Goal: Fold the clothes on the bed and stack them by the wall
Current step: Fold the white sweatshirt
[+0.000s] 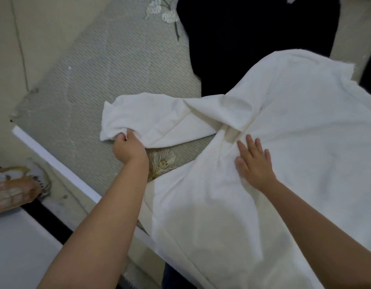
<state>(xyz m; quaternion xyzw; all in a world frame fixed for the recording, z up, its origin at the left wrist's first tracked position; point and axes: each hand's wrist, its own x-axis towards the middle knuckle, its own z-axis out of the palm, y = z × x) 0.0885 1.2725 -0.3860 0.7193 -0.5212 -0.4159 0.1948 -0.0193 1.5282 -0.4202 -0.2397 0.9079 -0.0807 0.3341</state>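
A white shirt (295,132) lies spread over the bed (86,84), its body running from the upper right down to the near edge. Its left sleeve (151,117) stretches out to the left. My left hand (128,150) grips the end of that sleeve, fingers curled into the cloth. My right hand (254,161) rests flat with straight fingers on the shirt's body, near where the sleeve joins. A black garment (253,38) lies spread further back on the bed, partly under the white shirt.
The bed has a grey-green patterned cover with embroidered flowers (161,161). Its white frame edge (55,161) runs diagonally at the left. A beige wall (7,49) stands beyond the bed at the upper left. An orange and white object (13,188) lies on the floor at left.
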